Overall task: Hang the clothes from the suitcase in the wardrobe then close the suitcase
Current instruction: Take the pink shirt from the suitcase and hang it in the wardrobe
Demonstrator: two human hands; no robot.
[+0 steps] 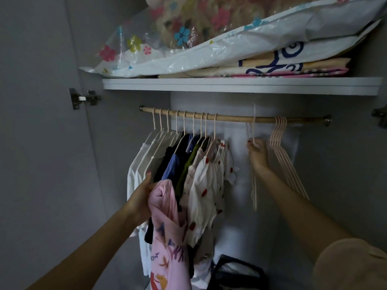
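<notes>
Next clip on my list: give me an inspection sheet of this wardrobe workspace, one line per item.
Surface: white shelf above a wooden rail.
Job's things: pink garment off any hanger; hung clothes crowd the rail's left half; a bunch of empty hangers at its right end; one loose hanger, its hook above the rail. Suitcase not in view.
Clutter: floral plastic bag and folded bedding on the shelf; dark bag on the floor.
Grippers: left hand grips the pink garment; right hand pinches the loose hanger.
Cables: nothing seen.
Surroundings: open door with hinge; dim light.
</notes>
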